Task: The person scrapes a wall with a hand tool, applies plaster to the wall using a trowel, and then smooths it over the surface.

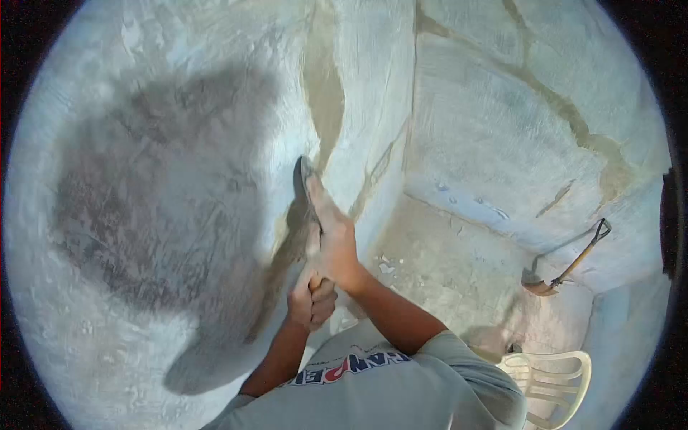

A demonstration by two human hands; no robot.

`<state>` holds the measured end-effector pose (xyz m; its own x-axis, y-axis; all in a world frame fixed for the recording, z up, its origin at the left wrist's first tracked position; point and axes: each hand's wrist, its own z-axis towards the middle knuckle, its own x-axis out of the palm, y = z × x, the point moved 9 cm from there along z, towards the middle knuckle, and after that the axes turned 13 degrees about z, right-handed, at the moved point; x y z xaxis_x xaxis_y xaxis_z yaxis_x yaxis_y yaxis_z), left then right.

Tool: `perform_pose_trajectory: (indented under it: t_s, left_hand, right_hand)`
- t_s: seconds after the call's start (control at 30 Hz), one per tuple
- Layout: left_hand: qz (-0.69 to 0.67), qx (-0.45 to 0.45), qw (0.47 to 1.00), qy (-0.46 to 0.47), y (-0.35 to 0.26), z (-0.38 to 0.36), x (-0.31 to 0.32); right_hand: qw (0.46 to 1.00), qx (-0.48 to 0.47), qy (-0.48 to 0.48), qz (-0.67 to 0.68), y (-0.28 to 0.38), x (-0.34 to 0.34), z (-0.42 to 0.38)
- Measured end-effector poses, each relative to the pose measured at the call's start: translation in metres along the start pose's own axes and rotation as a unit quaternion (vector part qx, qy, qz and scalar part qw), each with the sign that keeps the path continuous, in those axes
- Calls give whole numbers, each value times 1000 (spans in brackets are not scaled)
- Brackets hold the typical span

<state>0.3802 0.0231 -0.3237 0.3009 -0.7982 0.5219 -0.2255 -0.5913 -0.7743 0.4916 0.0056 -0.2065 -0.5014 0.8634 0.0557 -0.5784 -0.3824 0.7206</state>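
Note:
A trowel [302, 174] with a thin dark blade lies edge-on against the plastered wall [179, 344] at the left. My left hand [312, 304] is closed around its handle, low on the tool. Higher up, my right hand [335, 242] grips along the blade with fingers stretched towards its tip. Part of the blade is hidden behind these fingers. Just above the tip runs a brown bare strip [326, 100] between paler plaster areas.
A shovel [573, 265] leans against the right wall. A cream plastic chair [548, 387] stands behind at lower right. White crumbs [387, 266] lie on the dusty floor [444, 272]. A brown crack [573, 118] crosses the adjoining wall. A large shadow falls on the left wall.

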Motion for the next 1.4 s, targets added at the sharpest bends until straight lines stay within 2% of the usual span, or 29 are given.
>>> perform_pose_trajectory:
  t_s: [0.03, 0.07, 0.13, 0.2, 0.3, 0.33, 0.43, 0.47, 0.57, 0.6, 0.73, 0.87, 0.97, 1.0, 1.1, 1.13, 1.27, 1.37, 1.4]
  left_hand:
    - [9, 9, 1000, -15, -4, -5, 3]
    - [14, -2, 996, -89, -12, -3, 3]
    - [28, 12, 998, -49, -44, 20, 13]
    - [21, 0, 999, -34, -46, 20, 22]
    - [-71, 5, 990, 124, -6, 19, 9]
    - [-14, -11, 1000, -8, 4, 12, -6]
    - [-65, 1, 998, -1, 2, 0, 3]
    - [6, 34, 996, -78, -21, -1, 9]
    - [58, 39, 998, 2, -50, 32, 6]
    - [22, -8, 999, -35, -49, 34, 2]
    - [-7, 0, 999, -36, 3, 11, -17]
    - [-10, 16, 999, -29, -21, 2, 2]
    - [16, 67, 994, 83, -47, 26, 11]
    - [24, 18, 999, -11, -44, 23, 7]
    - [17, 13, 999, -33, -18, 11, -19]
    - [35, 69, 997, 22, -12, 1, -14]
    - [-18, 38, 997, -58, -32, -3, 6]
    - [39, 72, 997, 13, -55, 19, 12]
    - [61, 57, 994, -65, -53, 14, 14]
  right_hand:
    - [1000, 1, 6, -3, 1, 3, -2]
    - [1000, -6, 6, -8, 3, 1, 4]
    - [999, -18, -27, -18, 5, -8, 33]
    - [999, -24, -34, -9, -1, -11, 38]
    - [999, 18, -14, 31, -11, -8, 14]
    - [997, 64, -6, 49, -9, -7, 6]
    - [1000, -3, 13, -2, 5, 0, 1]
    - [1000, -21, -16, -16, 12, -4, 11]
    - [999, 2, -53, -11, -14, -8, 38]
    - [998, -24, -48, -22, -11, -8, 39]
    - [1000, 8, 11, 0, 11, 0, 5]
    - [1000, -12, 19, -5, 10, 3, 13]
    - [1000, -23, -12, -4, -1, -3, 35]
    - [1000, -23, -8, 7, 0, -2, 34]
    - [1000, -16, 5, -5, 10, 4, 12]
    - [999, -29, 17, 42, 15, 8, 4]
    - [999, -32, 4, 0, 20, 4, 19]
    - [998, -60, -16, -15, 17, -2, 41]
    - [999, -45, -6, -10, 12, -2, 38]
